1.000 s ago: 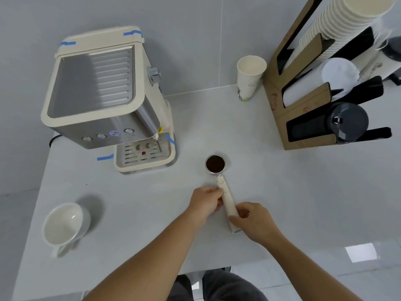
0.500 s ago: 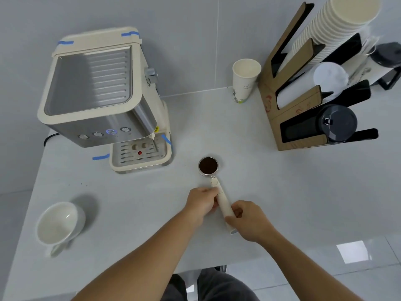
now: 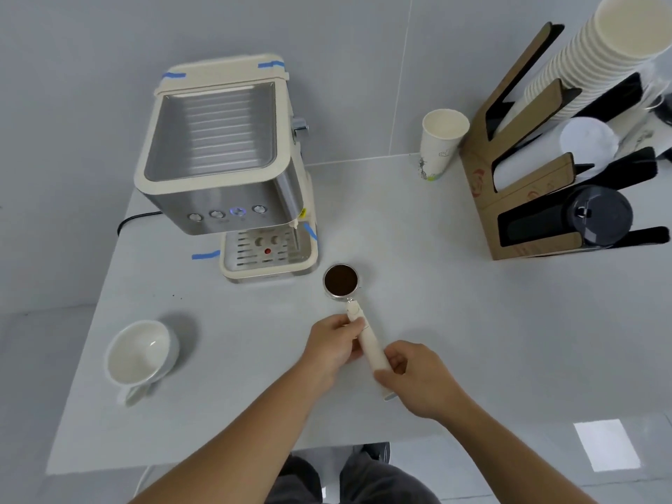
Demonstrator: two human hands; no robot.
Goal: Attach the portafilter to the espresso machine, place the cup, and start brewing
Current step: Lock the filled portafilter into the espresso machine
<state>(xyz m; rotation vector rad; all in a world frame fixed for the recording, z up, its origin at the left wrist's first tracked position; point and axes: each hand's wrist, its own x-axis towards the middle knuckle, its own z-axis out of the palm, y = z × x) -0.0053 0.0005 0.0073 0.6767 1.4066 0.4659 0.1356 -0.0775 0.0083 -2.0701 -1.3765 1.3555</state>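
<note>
A portafilter [image 3: 341, 280] with a metal basket full of dark coffee grounds and a cream handle lies near the middle of the white table. My left hand [image 3: 332, 349] grips the upper part of the handle. My right hand [image 3: 418, 380] holds the handle's lower end. The cream and steel espresso machine [image 3: 222, 158] stands at the back left, with its drip tray [image 3: 267, 254] just left of the basket. A white ceramic cup [image 3: 140, 354] sits tilted at the front left of the table.
A paper cup [image 3: 442, 141] stands by the back wall. A cardboard rack [image 3: 538, 191] with stacked paper cups and lids fills the right back corner. A black cable [image 3: 136, 220] runs behind the machine. The table's front edge [image 3: 254, 458] is close to my body.
Both hands stay on the portafilter handle. The view has shifted slightly; the portafilter seems to have edged a little nearer the machine's drip tray.
</note>
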